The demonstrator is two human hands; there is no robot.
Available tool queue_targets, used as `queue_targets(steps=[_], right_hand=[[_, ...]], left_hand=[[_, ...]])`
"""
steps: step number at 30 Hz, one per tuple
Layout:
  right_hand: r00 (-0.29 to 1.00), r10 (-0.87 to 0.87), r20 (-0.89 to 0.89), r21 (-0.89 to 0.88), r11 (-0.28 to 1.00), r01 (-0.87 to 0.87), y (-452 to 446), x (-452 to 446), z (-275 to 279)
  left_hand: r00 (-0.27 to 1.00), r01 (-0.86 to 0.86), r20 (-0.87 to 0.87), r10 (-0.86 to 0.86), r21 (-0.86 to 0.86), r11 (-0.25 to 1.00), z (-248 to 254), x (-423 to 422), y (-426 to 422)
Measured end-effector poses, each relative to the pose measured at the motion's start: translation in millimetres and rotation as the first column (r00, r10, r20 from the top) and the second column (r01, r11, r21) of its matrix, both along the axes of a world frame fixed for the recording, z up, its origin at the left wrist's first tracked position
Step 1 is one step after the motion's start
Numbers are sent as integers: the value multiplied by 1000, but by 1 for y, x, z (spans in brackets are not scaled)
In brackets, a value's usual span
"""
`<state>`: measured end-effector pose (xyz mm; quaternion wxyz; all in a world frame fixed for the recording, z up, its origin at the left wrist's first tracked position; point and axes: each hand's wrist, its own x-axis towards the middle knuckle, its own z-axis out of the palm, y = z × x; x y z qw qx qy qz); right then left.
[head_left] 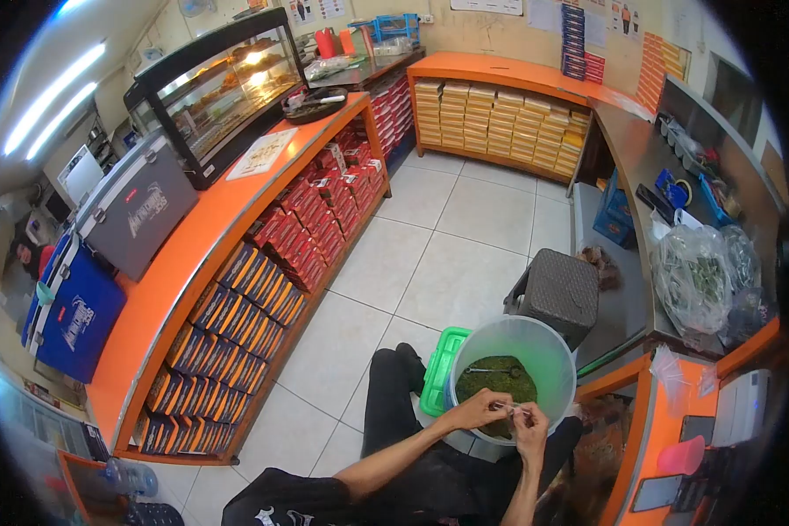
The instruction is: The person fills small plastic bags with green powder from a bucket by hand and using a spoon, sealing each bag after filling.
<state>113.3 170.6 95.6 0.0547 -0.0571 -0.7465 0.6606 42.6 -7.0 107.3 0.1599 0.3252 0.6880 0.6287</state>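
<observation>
My left hand [480, 409] and my right hand [530, 430] are close together over the near rim of a large translucent bucket [554, 359]. The fingers of both are pinched on a small piece of clear, whitish plastic [515, 408], perhaps a little bag; its exact shape is too small to tell. Inside the bucket lies a green, sauce-like or finely chopped mass [491, 384]. A metal spoon [498, 371] rests on that mass, beyond my fingers. Against the bucket's left side is a bright green plastic lid or tray [441, 373].
A dark woven-pattern stool [559, 294] stands just behind the bucket. On the left, an orange counter [188, 263] holds stacked boxes, coolers and a glass food warmer [223, 88]. Bagged greens [694, 276] lie on the right counter. A pink cup [680, 457] and phone [657, 494] are near right.
</observation>
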Motion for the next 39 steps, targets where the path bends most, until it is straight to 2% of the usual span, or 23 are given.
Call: queue_targets(steps=[2, 7, 11, 16, 18, 19, 20, 21, 22, 23, 24, 26, 28, 30, 31, 32, 33, 34, 35, 36, 37, 38, 39], right_hand=[[995, 11, 103, -42, 999, -6, -9, 1, 22], [990, 87, 110, 49, 994, -93, 1, 11, 32], [918, 397, 12, 108, 912, -396, 24, 21, 38], [873, 483, 69, 154, 859, -488, 48, 22, 47], [925, 335, -182, 497, 842, -207, 59, 20, 73], [961, 178, -212, 494, 868, -52, 75, 21, 107], [888, 33, -458, 544, 801, 251, 97, 19, 137], [641, -84, -763, 443, 654, 614, 113, 12, 169], [457, -182, -871, 322, 493, 809, 127, 13, 208], [245, -271, -931, 161, 296, 942, 140, 14, 248], [49, -307, -950, -25, 233, 972, 145, 11, 281], [-1, -196, -981, -4, 15, 1000, 195, -11, 305], [382, -172, -908, 345, 211, 915, 242, -48, 306], [790, -190, -584, 808, -42, 587, 307, -64, 236], [836, -217, -503, 860, -32, 509, 342, -67, 185], [831, -349, -434, 815, 241, 527, 321, -64, 179], [798, -287, -529, 803, 135, 581, 335, -56, 144], [802, -541, -253, 735, 432, 523, 344, -44, 121], [767, -590, -251, 919, 104, 380, 391, -35, 67], [844, -473, -253, 952, 32, 303, 426, -24, 26], [843, -518, -145, 959, 137, 249, 428, -23, 13], [732, -630, -259, 886, 147, 440, 413, -26, 9], [719, -598, -355, 859, 93, 503, 423, -19, -12]], left_hand=[[1000, 3, -27, -3, -12, 1000, -2, 0, -3], [980, 128, -149, -134, -47, 991, -10, -9, -12], [963, 239, -109, -245, -66, 969, 19, -6, -25], [960, 268, -64, -274, -87, 959, 3, 4, -16], [995, 96, -34, -99, -68, 993, 7, 5, -20], [995, 83, -41, -86, -59, 995, 12, 4, -23], [999, -38, -18, 37, -60, 997, 18, 1, -29], [988, -154, 11, 155, -65, 986, 20, -1, -38], [983, -155, 87, 163, -94, 983, 10, -4, -51], [983, -153, 89, 161, -89, 984, 8, -1, -54], [978, -168, 114, 176, -78, 983, 8, 0, -57], [972, -175, 146, 184, -73, 982, 0, 3, -61], [976, -121, 169, 136, -96, 988, 6, 9, -54], [980, -43, 186, 67, -128, 991, 13, 23, -50], [986, -40, 152, 61, -138, 990, 18, 24, -46], [989, -10, 148, 27, -113, 994, 19, 23, -47], [988, 16, 152, -3, -90, 996, 17, 24, -50], [982, 32, 188, -14, -90, 995, 12, 24, -52], [974, 55, 224, -35, -86, 995, 9, 23, -55], [981, 54, 188, -36, -90, 994, 6, 23, -58], [988, 66, 147, -51, -97, 993, 4, 19, -60], [990, 79, 126, -68, -82, 993, 2, 16, -62], [987, 89, 141, -73, -113, 990, 3, 16, -61]])
